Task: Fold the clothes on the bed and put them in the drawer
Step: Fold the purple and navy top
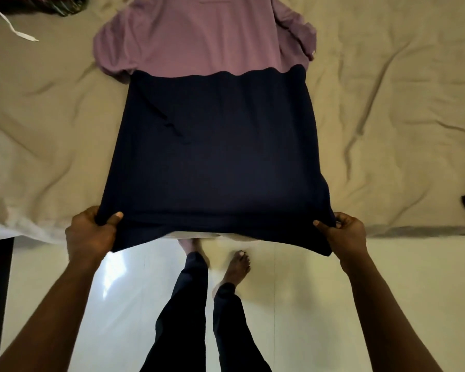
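One head-worn camera looked steeply down, close above the fingers; wrinkled beige bedsheet lay beyond them, glossy pale floor beneath.

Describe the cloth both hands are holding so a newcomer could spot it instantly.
Start at the wide beige bed sheet; down its middle lies a navy cloth, its near corners pinched by the left hand and right hand past the bed's edge. Unlike the purple garment beyond it, it is dark and shows no sleeves.
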### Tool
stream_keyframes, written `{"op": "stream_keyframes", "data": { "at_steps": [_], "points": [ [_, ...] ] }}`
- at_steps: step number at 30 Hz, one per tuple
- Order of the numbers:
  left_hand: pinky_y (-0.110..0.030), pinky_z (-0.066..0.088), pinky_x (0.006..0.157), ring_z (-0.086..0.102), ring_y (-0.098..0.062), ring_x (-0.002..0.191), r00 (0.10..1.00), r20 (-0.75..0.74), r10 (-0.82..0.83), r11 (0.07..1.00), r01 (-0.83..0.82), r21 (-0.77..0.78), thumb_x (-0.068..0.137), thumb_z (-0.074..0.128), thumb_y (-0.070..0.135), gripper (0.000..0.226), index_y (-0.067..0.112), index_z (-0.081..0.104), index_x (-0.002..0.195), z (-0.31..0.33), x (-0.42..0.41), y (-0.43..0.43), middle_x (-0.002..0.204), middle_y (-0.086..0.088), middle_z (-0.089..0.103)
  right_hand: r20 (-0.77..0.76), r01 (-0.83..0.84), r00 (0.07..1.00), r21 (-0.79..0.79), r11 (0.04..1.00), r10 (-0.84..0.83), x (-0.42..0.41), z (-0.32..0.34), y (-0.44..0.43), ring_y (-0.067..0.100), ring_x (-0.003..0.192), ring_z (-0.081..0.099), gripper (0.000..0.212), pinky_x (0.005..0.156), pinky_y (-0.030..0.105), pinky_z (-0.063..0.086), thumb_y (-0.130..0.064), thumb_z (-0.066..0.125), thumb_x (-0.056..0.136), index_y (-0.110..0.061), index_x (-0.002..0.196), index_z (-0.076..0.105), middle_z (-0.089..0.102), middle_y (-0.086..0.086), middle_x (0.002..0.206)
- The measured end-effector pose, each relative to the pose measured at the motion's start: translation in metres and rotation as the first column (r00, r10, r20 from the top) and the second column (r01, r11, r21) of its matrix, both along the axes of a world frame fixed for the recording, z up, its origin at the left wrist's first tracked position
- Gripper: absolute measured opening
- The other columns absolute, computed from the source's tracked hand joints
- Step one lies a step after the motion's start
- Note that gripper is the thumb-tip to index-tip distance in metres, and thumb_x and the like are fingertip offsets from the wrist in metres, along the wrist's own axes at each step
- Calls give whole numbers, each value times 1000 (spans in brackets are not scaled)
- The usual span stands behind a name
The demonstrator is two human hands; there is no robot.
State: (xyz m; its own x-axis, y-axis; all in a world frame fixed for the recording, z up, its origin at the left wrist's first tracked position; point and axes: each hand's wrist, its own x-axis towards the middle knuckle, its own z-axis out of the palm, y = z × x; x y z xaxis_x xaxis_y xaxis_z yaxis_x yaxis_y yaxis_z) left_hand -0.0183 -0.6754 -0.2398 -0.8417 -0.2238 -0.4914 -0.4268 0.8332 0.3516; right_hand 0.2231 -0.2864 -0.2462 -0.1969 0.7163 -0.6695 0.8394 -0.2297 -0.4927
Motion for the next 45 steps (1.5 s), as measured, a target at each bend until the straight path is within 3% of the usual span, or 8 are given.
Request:
{"op": "stream_keyframes", "data": {
  "at_steps": [5, 9, 16, 22, 28, 34, 40, 45],
  "points": [
    [-64, 35, 103, 39, -46, 137, 905, -264, -334, 922, 255, -291, 78, 78, 14, 75, 14, 41, 144, 0, 9, 36, 153, -21, 38, 394, -476, 872, 536, 697, 292, -34, 17, -41, 39, 134, 43, 74, 104, 52, 36, -16, 71, 75, -22, 144, 44, 49, 13, 145],
    [-63, 30, 115, 16, -34, 156, 618, -197, -761, 647, 745, -160, 93, 53, 54, 73, 26, 34, 157, -26, 21, 66, 171, -5, 16, 338, -807, 562, 425, 411, 755, -56, -13, -51, 27, 157, 11, 65, 122, 54, 17, -61, 34, 100, -36, 160, 24, 20, -2, 169],
    [-64, 1, 124, -8, -29, 159, 903, 62, -424, 876, 427, -226, 91, 14, 77, 92, 25, 5, 165, -29, 25, 76, 173, -9, -6, 531, -558, 758, 230, 797, 378, -81, -8, -35, 44, 155, -6, 81, 121, 64, 8, -58, 36, 101, -19, 164, 6, -1, 12, 171],
    [-53, 7, 126, -4, -25, 159, 717, -136, -684, 729, 673, -121, 94, 21, 73, 84, 24, 23, 162, -21, -25, 140, 173, -6, -1, 229, -854, 417, 429, 293, 880, -152, -7, -36, 28, 158, 0, 70, 121, 51, 23, -52, 42, 103, -30, 163, 14, 6, 2, 172],
    [-47, 5, 127, -12, -19, 159, 627, -180, -758, 646, 759, -81, 95, 21, 75, 84, 30, 10, 165, -46, -141, 177, 173, 1, -9, 295, -843, 535, 255, 474, 792, -227, -27, 12, 23, 156, 13, 71, 116, 53, 36, -59, 33, 103, -32, 163, 6, 11, -2, 170],
    [-61, 30, 116, 20, -38, 152, 927, -192, -321, 947, 311, -83, 100, 54, 49, 65, 14, 40, 153, -57, -215, 185, 167, -12, 21, 348, -440, 876, 295, 848, 333, -316, -23, 52, 43, 141, 36, 75, 110, 56, 34, -49, 55, 97, -15, 157, 27, 35, 17, 156],
    [-55, 30, 110, 34, -35, 146, 804, -564, -188, 981, 122, -152, 93, 57, 52, 63, 18, 48, 145, -45, -291, 228, 161, -14, 34, -178, 65, 982, 619, 783, 59, -397, -16, 88, 35, 115, 56, 75, 93, 47, 48, -33, 61, 90, -24, 156, 26, 35, 13, 146],
    [-56, 36, 106, 45, -42, 133, 856, -447, -260, 962, 189, -198, 99, 44, 57, 63, 15, 43, 146, -60, -393, 247, 145, -21, 46, 210, -272, 959, 499, 823, 190, -449, -28, 172, 45, 118, 57, 61, 97, 49, 45, -55, 48, 97, -15, 143, 44, 54, 22, 137]
  ]
}}
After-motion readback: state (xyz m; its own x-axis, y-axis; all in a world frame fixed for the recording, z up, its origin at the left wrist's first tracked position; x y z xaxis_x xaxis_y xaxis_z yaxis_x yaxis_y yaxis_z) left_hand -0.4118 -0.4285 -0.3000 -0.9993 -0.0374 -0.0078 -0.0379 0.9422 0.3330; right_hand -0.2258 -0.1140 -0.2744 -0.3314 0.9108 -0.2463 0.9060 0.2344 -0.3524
